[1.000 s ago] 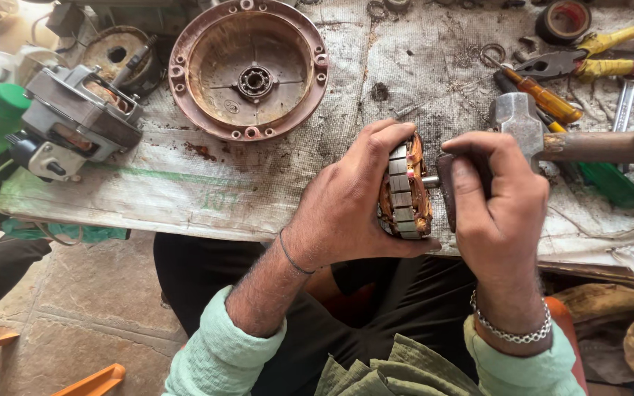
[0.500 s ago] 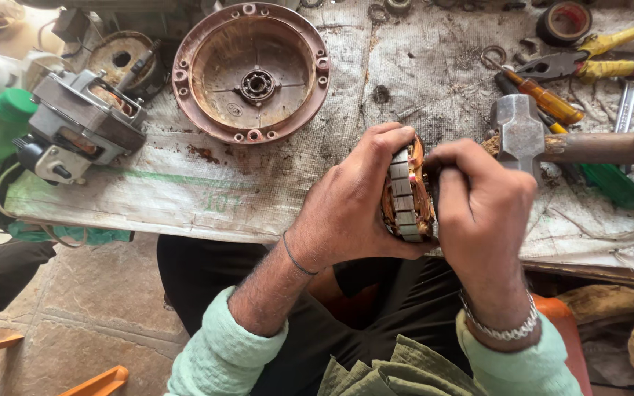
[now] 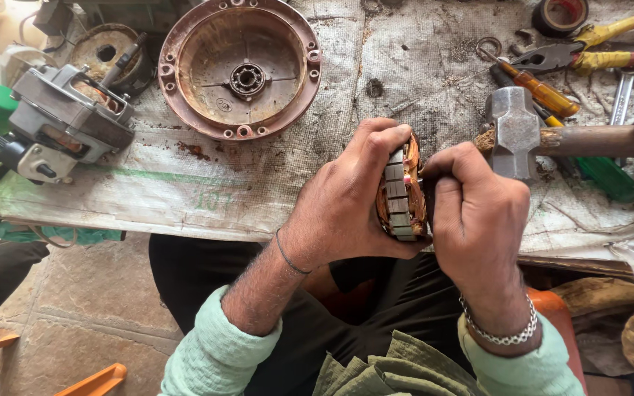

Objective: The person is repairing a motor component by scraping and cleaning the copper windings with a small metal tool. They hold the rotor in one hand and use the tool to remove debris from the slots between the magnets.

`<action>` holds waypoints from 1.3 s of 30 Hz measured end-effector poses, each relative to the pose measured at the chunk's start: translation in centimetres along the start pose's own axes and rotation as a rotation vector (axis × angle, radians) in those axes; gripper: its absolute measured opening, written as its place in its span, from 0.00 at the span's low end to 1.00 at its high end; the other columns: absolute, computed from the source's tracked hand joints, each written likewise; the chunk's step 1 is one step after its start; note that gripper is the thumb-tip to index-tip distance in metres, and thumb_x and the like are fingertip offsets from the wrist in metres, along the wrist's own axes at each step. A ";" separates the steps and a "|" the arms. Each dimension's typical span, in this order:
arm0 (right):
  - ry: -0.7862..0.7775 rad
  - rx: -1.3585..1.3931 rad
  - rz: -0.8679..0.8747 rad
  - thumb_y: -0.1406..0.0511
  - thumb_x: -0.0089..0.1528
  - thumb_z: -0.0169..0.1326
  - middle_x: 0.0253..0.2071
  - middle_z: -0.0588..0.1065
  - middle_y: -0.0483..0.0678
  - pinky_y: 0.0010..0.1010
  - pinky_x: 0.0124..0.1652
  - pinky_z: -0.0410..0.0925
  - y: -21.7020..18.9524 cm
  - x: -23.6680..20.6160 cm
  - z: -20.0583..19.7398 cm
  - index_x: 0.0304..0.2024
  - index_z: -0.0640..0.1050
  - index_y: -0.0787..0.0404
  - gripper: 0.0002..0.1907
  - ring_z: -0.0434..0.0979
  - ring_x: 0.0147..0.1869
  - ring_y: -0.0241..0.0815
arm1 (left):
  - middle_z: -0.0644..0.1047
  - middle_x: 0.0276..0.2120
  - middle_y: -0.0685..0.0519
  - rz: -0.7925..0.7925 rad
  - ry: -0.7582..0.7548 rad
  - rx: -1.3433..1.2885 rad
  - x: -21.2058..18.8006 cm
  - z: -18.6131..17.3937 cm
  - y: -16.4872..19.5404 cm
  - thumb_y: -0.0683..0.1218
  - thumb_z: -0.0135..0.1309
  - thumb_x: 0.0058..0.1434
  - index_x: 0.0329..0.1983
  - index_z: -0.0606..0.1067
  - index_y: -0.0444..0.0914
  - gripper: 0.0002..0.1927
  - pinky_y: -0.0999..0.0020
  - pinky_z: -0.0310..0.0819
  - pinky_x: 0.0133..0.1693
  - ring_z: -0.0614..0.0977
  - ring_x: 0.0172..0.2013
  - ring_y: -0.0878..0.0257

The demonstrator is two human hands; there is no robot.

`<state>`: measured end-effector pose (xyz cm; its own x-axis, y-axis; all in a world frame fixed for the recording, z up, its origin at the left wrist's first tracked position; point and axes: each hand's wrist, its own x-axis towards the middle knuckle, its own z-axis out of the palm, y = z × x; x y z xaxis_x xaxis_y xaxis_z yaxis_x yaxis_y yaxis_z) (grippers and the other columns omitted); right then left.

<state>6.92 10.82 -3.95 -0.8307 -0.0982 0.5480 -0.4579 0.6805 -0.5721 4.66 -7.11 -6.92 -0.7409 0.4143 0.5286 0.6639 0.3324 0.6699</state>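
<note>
My left hand (image 3: 346,202) is curled tight around a small motor armature with grey steel laminations and copper-coloured windings (image 3: 401,192), fingers wrapped over its top and thumb under it, holding it just above the near edge of the table (image 3: 185,198). My right hand (image 3: 478,220) is closed into a loose fist against the armature's other side; its fingertips are tucked out of sight, so I cannot tell what they pinch there. My hands cover most of the armature.

Just beyond my right hand lies a steel-headed hammer with a wooden handle (image 3: 515,132), the handle cut off at the right edge. Farther back sits a round, rusty reddish motor end cover with a bearing at its centre (image 3: 240,70), and to the left a grey boxy motor body (image 3: 67,121).
</note>
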 end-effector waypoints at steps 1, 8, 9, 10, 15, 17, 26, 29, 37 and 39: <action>-0.003 -0.006 -0.002 0.72 0.69 0.47 0.30 0.76 0.55 0.36 0.36 0.69 0.1 -0.1 0.0 0.43 0.77 0.64 0.06 0.81 0.33 0.48 | 0.66 0.65 0.39 -0.007 0.001 -0.005 -0.1 0.0 0.0 0.55 0.81 0.37 0.70 0.56 0.39 0.62 0.52 0.83 0.53 0.80 0.58 0.42; -0.020 0.003 0.002 0.73 0.69 0.47 0.31 0.76 0.55 0.36 0.35 0.69 0.7 -0.1 0.4 0.43 0.76 0.63 0.07 0.81 0.33 0.49 | 0.67 0.63 0.40 -0.002 0.001 -0.020 0.2 -0.1 -0.1 0.55 0.82 0.34 0.69 0.56 0.39 0.63 0.53 0.83 0.55 0.80 0.59 0.43; -0.013 0.026 -0.016 0.73 0.69 0.46 0.32 0.77 0.55 0.36 0.36 0.70 0.7 -0.1 0.4 0.43 0.76 0.63 0.06 0.82 0.35 0.49 | 0.67 0.63 0.40 -0.010 0.000 -0.021 0.2 -0.1 -0.1 0.55 0.82 0.35 0.70 0.56 0.39 0.63 0.53 0.83 0.54 0.80 0.59 0.43; -0.016 0.011 -0.009 0.73 0.69 0.47 0.31 0.76 0.55 0.36 0.35 0.70 0.6 0.0 0.4 0.43 0.76 0.63 0.06 0.81 0.34 0.49 | 0.67 0.63 0.40 -0.017 -0.001 -0.024 0.1 -0.1 0.0 0.55 0.82 0.35 0.70 0.56 0.39 0.63 0.52 0.83 0.54 0.80 0.59 0.43; -0.034 0.002 0.007 0.73 0.69 0.47 0.30 0.76 0.55 0.37 0.35 0.70 0.3 0.0 0.3 0.43 0.77 0.64 0.07 0.81 0.33 0.50 | 0.66 0.63 0.40 0.018 0.010 -0.013 0.2 0.1 -0.2 0.56 0.82 0.35 0.69 0.56 0.39 0.63 0.52 0.83 0.56 0.80 0.59 0.42; -0.025 0.001 0.005 0.73 0.69 0.46 0.31 0.76 0.55 0.37 0.35 0.70 0.3 0.0 0.2 0.43 0.76 0.63 0.07 0.82 0.34 0.50 | 0.66 0.63 0.39 0.010 0.003 0.000 0.2 0.0 -0.2 0.56 0.82 0.35 0.69 0.56 0.39 0.63 0.51 0.82 0.56 0.79 0.59 0.41; -0.036 -0.045 -0.004 0.74 0.68 0.47 0.31 0.76 0.55 0.38 0.35 0.69 -0.1 -0.1 -0.1 0.44 0.76 0.63 0.07 0.81 0.33 0.51 | 0.66 0.64 0.40 -0.004 -0.004 -0.012 0.3 -0.1 -0.3 0.56 0.82 0.34 0.70 0.56 0.39 0.64 0.51 0.82 0.55 0.80 0.59 0.42; -0.039 -0.033 -0.001 0.73 0.70 0.48 0.31 0.77 0.55 0.36 0.34 0.69 -0.1 0.2 0.0 0.44 0.77 0.63 0.06 0.82 0.33 0.50 | 0.66 0.63 0.41 0.000 -0.005 -0.020 0.3 0.1 -0.3 0.56 0.82 0.35 0.70 0.55 0.39 0.64 0.52 0.82 0.56 0.80 0.59 0.42; -0.095 0.086 0.151 0.74 0.68 0.48 0.24 0.74 0.48 0.28 0.27 0.65 0.2 -0.8 -1.3 0.44 0.77 0.64 0.07 0.75 0.25 0.35 | 0.66 0.64 0.41 -0.025 -0.016 -0.009 0.3 -0.1 -0.1 0.56 0.81 0.35 0.70 0.55 0.41 0.63 0.51 0.83 0.52 0.81 0.57 0.42; -0.088 0.220 0.261 0.73 0.71 0.48 0.23 0.73 0.46 0.25 0.24 0.61 -0.5 -1.2 -2.0 0.47 0.75 0.66 0.06 0.69 0.23 0.32 | 0.66 0.65 0.40 -0.049 -0.019 -0.002 0.2 0.1 -0.1 0.56 0.80 0.36 0.71 0.54 0.41 0.63 0.52 0.83 0.51 0.82 0.55 0.43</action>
<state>8.80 12.06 -3.16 -0.9483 -0.0102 0.3173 -0.2762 0.5194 -0.8087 4.45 -7.01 -6.95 -0.7704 0.4138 0.4849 0.6266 0.3514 0.6956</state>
